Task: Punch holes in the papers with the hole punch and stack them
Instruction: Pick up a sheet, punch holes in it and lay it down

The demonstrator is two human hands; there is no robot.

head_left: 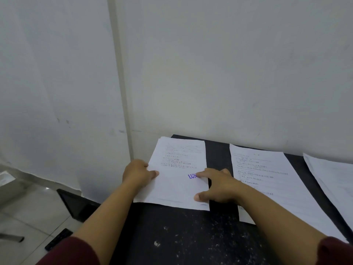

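Fingers (200, 175) of right hand (219, 186) cover part of stack's (177, 180) purple stamp.

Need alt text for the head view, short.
Both hands hold a stack of printed papers at the left end of a black table: left hand grips its left edge, right hand rests on its right edge. Two more paper piles lie to the right.

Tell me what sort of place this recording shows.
Probably a plain office or back room: printed papers, one stack bearing a purple stamp, lie on a speckled black table pushed against a bare white wall, with pale floor tiles to the left.
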